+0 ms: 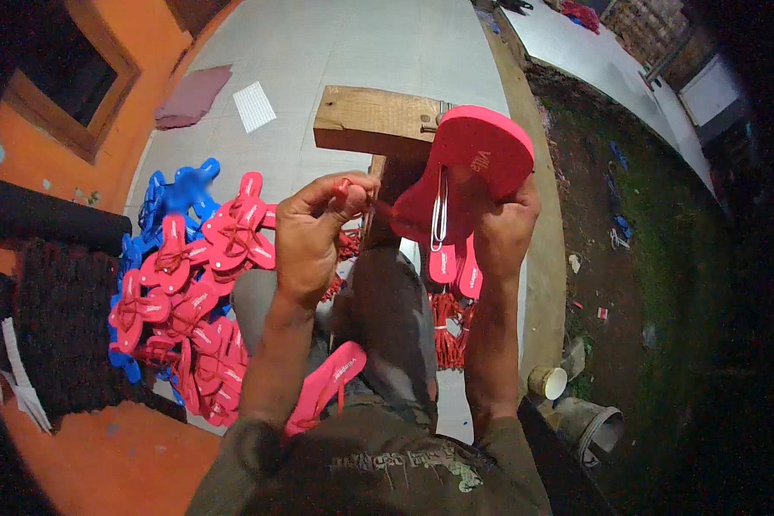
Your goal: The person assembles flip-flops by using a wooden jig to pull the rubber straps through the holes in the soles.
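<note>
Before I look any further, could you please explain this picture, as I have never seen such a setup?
There is no machine: a person works with two bare hands, seen from a fisheye camera on their head, looking down, so straight edges bend. The left hand pinches a small red piece. The right hand holds a pink sandal sole; a thin pale loop shows against it. Beyond is a wooden block. On the tiled floor, pink sandals and blue sandals lie heaped at left.
</note>
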Demonstrator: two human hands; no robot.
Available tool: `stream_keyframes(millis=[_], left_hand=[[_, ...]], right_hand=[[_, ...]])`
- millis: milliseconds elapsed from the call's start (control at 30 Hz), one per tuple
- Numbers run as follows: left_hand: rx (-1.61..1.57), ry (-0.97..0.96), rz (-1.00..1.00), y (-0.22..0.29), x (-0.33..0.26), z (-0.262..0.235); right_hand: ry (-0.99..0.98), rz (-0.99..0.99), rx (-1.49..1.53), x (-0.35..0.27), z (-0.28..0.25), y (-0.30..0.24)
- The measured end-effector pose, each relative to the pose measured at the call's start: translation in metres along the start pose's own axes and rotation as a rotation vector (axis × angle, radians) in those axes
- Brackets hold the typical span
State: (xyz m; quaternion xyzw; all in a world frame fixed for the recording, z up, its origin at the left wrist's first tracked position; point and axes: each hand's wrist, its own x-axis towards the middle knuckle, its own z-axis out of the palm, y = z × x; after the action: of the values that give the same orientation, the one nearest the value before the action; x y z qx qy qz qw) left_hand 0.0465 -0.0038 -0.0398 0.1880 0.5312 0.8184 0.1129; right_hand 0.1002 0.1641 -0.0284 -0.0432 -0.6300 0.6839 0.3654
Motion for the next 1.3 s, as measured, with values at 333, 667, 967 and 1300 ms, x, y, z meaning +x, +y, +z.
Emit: stream_keyframes(millis=[333,667,967,1300], left_hand=[[0.616,-0.274,0.614,-0.005,-0.007,0.018],[0.492,-0.669,0.542,-0.017,0.012,0.016],[0.414,-0.498,-0.124,-0.014,0.013,0.019],[0.564,-0.238,0.101,0.009,0.015,0.054]], right_hand=[[-0.079,0.123,-0.007,0.006,-0.008,-0.006],[-0.121,0.117,0.104,0.011,-0.009,-0.004],[-0.206,0.261,0.137,0.011,-0.017,-0.007],[0.004,0.102,-0.138,-0.024,-0.006,-0.029]])
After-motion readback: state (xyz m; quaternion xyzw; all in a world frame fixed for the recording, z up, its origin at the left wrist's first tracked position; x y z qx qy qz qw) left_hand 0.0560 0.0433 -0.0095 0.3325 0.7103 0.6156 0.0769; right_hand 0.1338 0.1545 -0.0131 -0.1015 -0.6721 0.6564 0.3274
